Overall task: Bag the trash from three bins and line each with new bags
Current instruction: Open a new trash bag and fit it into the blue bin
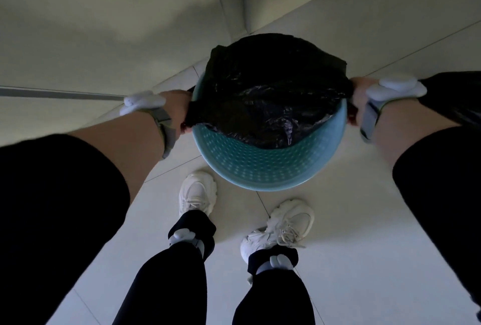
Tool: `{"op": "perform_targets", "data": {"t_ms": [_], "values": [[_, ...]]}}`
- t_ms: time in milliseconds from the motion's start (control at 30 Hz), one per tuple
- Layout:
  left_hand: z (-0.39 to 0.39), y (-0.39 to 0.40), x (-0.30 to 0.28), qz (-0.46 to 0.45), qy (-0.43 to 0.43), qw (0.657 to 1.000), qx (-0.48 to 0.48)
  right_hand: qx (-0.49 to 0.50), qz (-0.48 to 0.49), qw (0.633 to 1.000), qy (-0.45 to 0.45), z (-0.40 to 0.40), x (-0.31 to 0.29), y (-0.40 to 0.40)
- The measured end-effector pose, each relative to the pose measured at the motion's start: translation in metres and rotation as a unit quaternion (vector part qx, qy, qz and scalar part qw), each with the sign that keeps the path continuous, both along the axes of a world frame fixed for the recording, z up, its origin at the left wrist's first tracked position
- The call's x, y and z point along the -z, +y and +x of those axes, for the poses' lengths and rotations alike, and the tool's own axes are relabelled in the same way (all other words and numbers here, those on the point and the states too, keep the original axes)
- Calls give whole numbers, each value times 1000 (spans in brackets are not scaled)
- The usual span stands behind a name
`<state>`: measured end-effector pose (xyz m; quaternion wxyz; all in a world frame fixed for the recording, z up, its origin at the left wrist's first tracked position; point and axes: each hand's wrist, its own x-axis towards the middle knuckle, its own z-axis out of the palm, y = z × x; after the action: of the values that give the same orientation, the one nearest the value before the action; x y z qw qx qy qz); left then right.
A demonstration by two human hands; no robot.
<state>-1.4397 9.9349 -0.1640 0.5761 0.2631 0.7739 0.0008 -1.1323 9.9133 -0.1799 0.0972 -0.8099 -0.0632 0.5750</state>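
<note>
Bin (263,168) on floor by feet, L hand (179,113) & R hand (358,102) each pinched shut on bag (268,95) edge at opposite rim sides; best to stretch evenly, then fold hem over uncovered near rim.

No readable text, no labels, no brands, no numbers, no signs anywhere in view

The black bag (273,85) hides the far rim of the blue bin (268,168) and the fingers of both hands. Inside the bin is too dark to see.
</note>
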Motion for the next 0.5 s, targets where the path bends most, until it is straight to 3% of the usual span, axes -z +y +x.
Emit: {"op": "perform_targets", "data": {"t_ms": [100, 333, 500], "values": [[-1, -19, -12, 24, 38, 993, -109, 53, -24, 998, 2, -2, -16, -21], [8, -37, -36, 31, 70, 992, -102, 147, -52, 987, 45, -4, -44, -46], [10, -40, -41, 18, 47, 991, -128, 174, -40, 984, 7, 4, -46, -65]]}}
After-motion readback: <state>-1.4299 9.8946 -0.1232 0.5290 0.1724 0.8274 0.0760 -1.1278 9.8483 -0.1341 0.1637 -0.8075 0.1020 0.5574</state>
